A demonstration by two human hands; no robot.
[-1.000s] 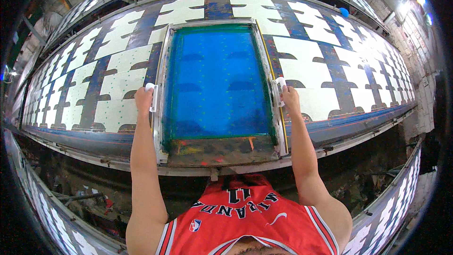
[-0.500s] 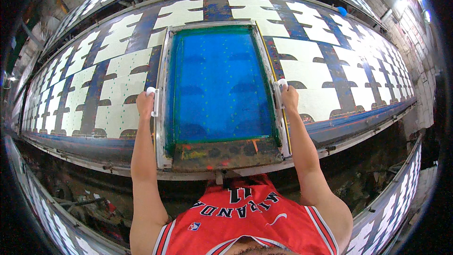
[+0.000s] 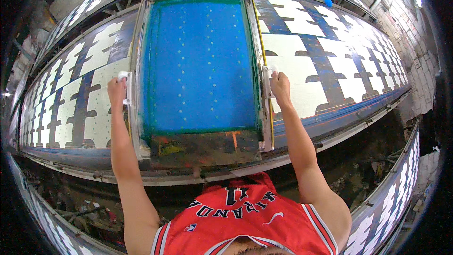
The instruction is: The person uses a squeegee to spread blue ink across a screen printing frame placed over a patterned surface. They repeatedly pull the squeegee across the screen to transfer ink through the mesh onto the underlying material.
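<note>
A screen-printing frame with blue mesh and a green border lies before me over the long printing table. Two columns of pale dots run down the mesh. My left hand is closed around the white handle on the frame's left side. Opposite it, my right hand grips the white handle on the right side. Both arms reach forward. The near end of the frame has a dark, paint-stained strip.
White cut pieces lie in rows along the dark table on both sides; some left ones carry green dots. A rail edges the table's near side. Other tables with white pieces stand behind and at the lower corners. A blue round object sits at the far edge.
The frame has shifted left and away from me with both hands on its handles. It looks larger, and the pieces beneath no longer show through the mesh, so it seems raised.
</note>
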